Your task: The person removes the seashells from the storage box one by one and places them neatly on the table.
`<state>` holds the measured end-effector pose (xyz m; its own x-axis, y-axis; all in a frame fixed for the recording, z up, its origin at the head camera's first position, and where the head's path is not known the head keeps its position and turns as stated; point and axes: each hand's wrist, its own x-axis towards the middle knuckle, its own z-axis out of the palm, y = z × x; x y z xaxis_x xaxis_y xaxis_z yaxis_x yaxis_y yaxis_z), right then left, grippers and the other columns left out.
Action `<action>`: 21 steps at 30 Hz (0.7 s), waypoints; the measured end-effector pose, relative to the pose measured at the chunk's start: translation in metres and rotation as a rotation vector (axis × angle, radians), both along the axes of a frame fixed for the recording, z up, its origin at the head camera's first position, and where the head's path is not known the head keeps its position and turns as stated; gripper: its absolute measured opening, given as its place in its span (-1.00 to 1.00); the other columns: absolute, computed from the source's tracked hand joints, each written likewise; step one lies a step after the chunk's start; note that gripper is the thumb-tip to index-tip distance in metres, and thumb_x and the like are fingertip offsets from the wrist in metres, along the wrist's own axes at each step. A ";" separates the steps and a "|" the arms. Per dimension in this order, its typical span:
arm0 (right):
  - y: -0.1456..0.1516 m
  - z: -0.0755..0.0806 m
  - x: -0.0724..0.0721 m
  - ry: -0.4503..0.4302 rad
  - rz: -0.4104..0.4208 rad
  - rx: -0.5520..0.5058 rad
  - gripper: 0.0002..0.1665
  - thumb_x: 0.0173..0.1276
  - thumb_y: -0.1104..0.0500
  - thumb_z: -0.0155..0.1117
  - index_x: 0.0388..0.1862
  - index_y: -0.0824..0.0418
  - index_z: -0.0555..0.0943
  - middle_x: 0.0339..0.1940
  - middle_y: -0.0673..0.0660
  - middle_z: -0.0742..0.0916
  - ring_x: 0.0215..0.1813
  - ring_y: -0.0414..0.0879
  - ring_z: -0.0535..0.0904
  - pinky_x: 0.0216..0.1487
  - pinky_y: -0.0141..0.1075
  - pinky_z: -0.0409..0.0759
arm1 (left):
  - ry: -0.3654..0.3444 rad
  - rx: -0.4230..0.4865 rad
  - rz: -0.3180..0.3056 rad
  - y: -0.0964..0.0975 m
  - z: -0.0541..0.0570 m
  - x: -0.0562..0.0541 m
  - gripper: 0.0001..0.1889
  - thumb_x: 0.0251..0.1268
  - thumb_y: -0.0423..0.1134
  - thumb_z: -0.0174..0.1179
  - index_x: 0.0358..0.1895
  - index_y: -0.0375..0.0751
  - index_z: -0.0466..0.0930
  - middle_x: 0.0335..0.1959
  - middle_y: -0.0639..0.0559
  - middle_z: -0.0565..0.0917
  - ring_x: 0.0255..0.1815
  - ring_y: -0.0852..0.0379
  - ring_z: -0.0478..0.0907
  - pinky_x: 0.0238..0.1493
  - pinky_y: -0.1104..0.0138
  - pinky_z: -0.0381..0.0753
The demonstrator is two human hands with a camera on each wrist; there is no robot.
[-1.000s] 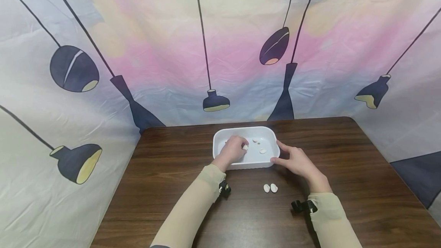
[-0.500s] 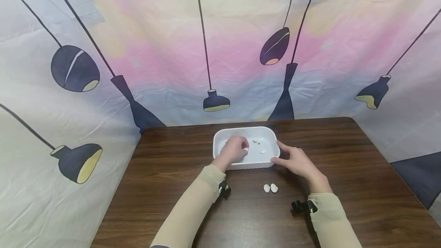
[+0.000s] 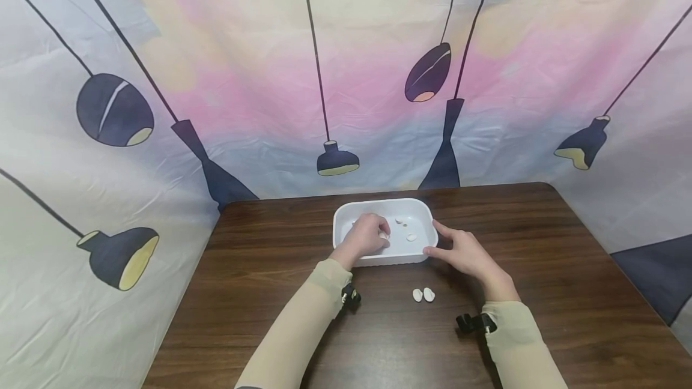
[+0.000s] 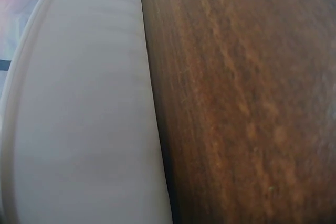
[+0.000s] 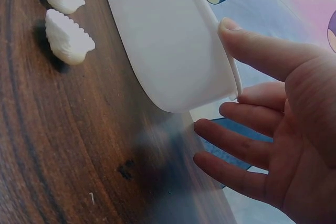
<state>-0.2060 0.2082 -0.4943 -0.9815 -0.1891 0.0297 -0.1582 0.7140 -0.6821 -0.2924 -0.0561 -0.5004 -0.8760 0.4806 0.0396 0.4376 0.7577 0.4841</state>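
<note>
Now, mid-frame: your left hand point(image 3: 367, 234) has its fingers apparently pinching a white shell point(image 3: 384, 235) inside the white tray point(image 3: 397, 260); your right hand point(image 3: 466, 251) grips the tray's right end. Risk: shell, partly hidden, could slip if pinched only at its edge; a slack right-hand hold could let the tray skid across the surface point(image 3: 259, 269).

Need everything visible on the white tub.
The white tub is shallow, rectangular with rounded corners, open-topped and rimmed; it looks like plastic. It sits upright on the brown table, close to the far edge. Small pale shells lie inside. The left hand reaches in over its near wall; the right hand touches its right end, thumb on the rim.
</note>
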 end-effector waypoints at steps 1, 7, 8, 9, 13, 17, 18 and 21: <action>0.000 0.000 0.000 -0.002 0.000 0.000 0.05 0.41 -0.22 0.50 0.66 0.29 0.34 0.45 0.44 0.58 0.47 0.37 0.50 0.41 0.29 0.44 | 0.000 -0.001 0.002 0.000 0.000 0.000 -0.81 0.08 -0.34 0.60 -0.26 -0.11 0.80 -0.25 0.08 0.74 -0.18 0.11 0.58 0.05 0.22 0.60; 0.000 0.001 0.000 -0.007 -0.001 0.003 0.04 0.41 -0.20 0.50 0.66 0.28 0.33 0.46 0.44 0.57 0.47 0.38 0.49 0.41 0.31 0.43 | -0.014 -0.013 0.022 -0.002 0.001 0.000 -0.75 0.12 -0.30 0.61 -0.13 -0.19 0.83 -0.26 0.05 0.72 -0.20 0.11 0.57 0.04 0.23 0.61; 0.000 0.001 0.001 -0.006 -0.001 0.003 0.04 0.41 -0.20 0.50 0.66 0.28 0.33 0.46 0.44 0.57 0.47 0.38 0.49 0.41 0.31 0.43 | -0.015 -0.016 0.026 -0.002 0.000 0.000 -0.74 0.12 -0.30 0.61 -0.12 -0.20 0.83 -0.26 0.05 0.72 -0.21 0.11 0.57 0.03 0.24 0.62; 0.000 0.001 0.001 -0.004 -0.001 0.003 0.04 0.41 -0.20 0.50 0.66 0.28 0.33 0.45 0.45 0.57 0.47 0.39 0.49 0.41 0.31 0.43 | -0.016 -0.020 0.029 -0.002 0.000 0.000 -0.74 0.13 -0.30 0.60 -0.11 -0.21 0.83 -0.26 0.05 0.73 -0.22 0.11 0.57 0.02 0.24 0.62; 0.001 0.001 0.001 0.001 -0.001 0.000 0.04 0.41 -0.19 0.51 0.65 0.29 0.34 0.44 0.45 0.58 0.46 0.38 0.51 0.40 0.30 0.44 | -0.015 -0.022 0.032 -0.001 -0.001 -0.001 -0.74 0.14 -0.32 0.58 -0.09 -0.23 0.85 -0.22 0.02 0.77 -0.20 0.10 0.59 0.06 0.23 0.64; 0.001 0.000 0.000 0.005 0.001 -0.003 0.04 0.41 -0.19 0.51 0.66 0.28 0.34 0.44 0.44 0.59 0.45 0.37 0.52 0.39 0.29 0.45 | -0.032 -0.013 0.045 -0.002 -0.001 0.000 -0.71 0.14 -0.31 0.58 -0.05 -0.25 0.85 -0.19 -0.01 0.78 -0.18 0.09 0.60 0.09 0.21 0.64; 0.001 0.000 0.000 0.005 0.001 -0.004 0.04 0.41 -0.20 0.51 0.66 0.28 0.34 0.44 0.44 0.58 0.45 0.37 0.51 0.40 0.30 0.45 | -0.036 -0.009 0.049 -0.002 0.000 0.000 -0.71 0.15 -0.31 0.58 -0.05 -0.26 0.85 -0.18 -0.01 0.78 -0.18 0.09 0.60 0.09 0.21 0.64; 0.001 0.000 0.000 0.004 0.002 -0.007 0.04 0.41 -0.19 0.51 0.66 0.27 0.34 0.44 0.44 0.58 0.46 0.37 0.51 0.40 0.29 0.45 | -0.051 -0.002 0.057 -0.002 0.000 0.001 -0.71 0.17 -0.31 0.56 -0.03 -0.27 0.85 -0.16 -0.02 0.79 -0.16 0.08 0.61 0.11 0.19 0.64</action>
